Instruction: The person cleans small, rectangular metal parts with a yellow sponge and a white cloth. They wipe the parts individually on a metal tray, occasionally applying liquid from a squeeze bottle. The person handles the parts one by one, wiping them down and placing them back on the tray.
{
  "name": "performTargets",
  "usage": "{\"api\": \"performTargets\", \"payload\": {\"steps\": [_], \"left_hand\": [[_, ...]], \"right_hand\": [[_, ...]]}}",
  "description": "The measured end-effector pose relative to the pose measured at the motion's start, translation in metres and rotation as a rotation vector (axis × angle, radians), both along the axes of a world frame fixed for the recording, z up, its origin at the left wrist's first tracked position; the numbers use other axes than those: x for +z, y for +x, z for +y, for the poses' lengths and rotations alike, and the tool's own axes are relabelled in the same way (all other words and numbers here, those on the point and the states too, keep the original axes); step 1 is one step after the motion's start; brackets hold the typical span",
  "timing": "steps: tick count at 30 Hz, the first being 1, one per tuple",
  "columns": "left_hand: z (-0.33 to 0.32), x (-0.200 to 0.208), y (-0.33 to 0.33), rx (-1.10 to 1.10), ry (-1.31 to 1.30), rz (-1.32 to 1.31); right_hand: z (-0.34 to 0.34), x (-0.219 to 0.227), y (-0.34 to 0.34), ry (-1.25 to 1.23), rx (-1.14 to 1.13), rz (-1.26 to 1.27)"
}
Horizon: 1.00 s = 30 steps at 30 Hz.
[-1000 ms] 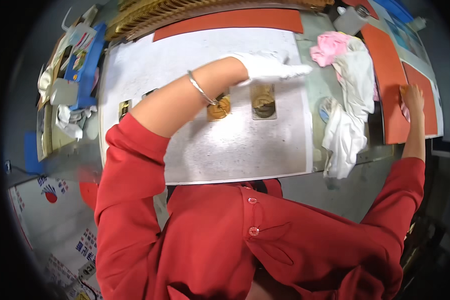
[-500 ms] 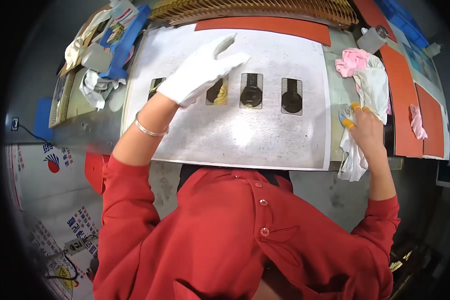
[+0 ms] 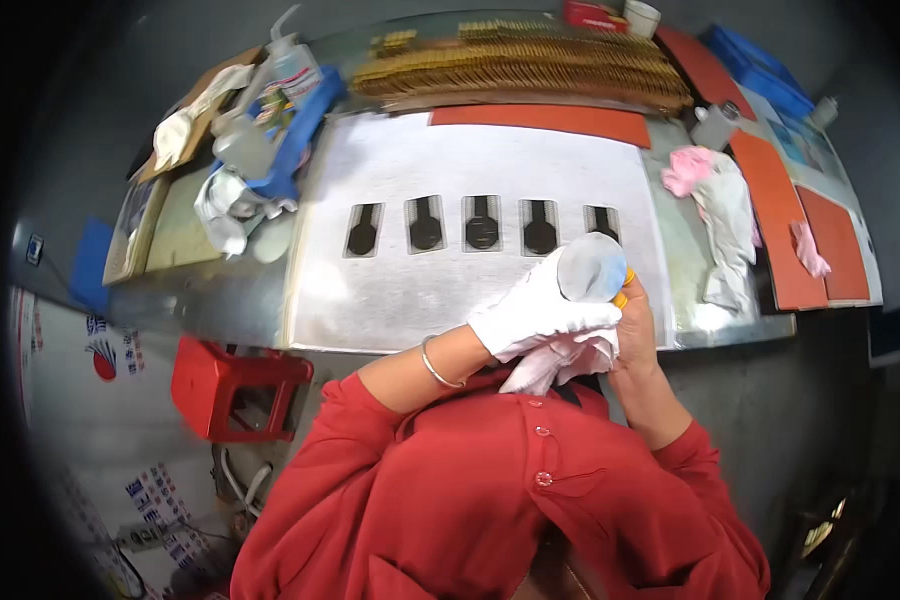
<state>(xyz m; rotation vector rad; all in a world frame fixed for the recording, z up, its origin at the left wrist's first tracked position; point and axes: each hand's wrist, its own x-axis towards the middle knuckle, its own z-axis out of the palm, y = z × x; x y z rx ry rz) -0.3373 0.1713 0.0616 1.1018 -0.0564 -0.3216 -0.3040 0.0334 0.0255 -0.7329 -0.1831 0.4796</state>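
My left hand [image 3: 530,318], in a white glove, is closed beside a round, pale, see-through disc [image 3: 592,268] with a bluish tint. Yellow finger covers are on the fingertips of my right hand [image 3: 640,330], which is bare otherwise; they press at the disc's right edge. My hands meet above the front right of a white board [image 3: 400,310]. Beneath them hangs a crumpled white cloth [image 3: 560,365]; which fingers grip it is hidden. Farther back, several dark keyhole-shaped pieces [image 3: 482,225] lie in a row on the board, the rightmost partly behind the disc.
A long rack of brown-gold strips [image 3: 520,70] spans the back, with an orange strip [image 3: 540,122] before it. Bottles stand by a blue tray [image 3: 305,140] on the left. Cloths [image 3: 725,220] and orange sheets [image 3: 780,220] lie right. A red stool [image 3: 235,390] stands low left.
My left hand has come down and right from over the row of pieces. My right hand has moved left from the table's right side to meet it, and a white cloth now hangs there.
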Motion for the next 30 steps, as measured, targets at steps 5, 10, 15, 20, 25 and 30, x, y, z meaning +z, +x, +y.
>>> {"api": "performTargets", "payload": {"steps": [5, 10, 15, 20, 25, 30], "left_hand": [[0.033, -0.002, -0.034, 0.221, 0.181, -0.172], [0.049, -0.02, -0.04, 0.376, -0.053, -0.2], [0.067, -0.01, -0.042, 0.165, 0.189, -0.087], [0.079, -0.003, -0.014, -0.094, 0.969, -0.548], [0.075, -0.023, -0.035, -0.085, 0.766, -0.777], [0.078, -0.023, -0.075, -0.048, 0.257, 0.274]], "right_hand": [[0.043, 0.01, -0.021, -0.14, 0.139, -0.013], [0.051, 0.007, -0.02, -0.38, 0.183, -0.182], [0.025, 0.028, 0.013, -0.872, 0.198, -0.994], [0.042, 0.022, 0.019, -0.703, 0.645, -0.547], [0.059, 0.029, 0.003, -0.404, 0.525, -0.432], [0.081, 0.044, 0.014, -0.184, 0.6, -0.404]]}}
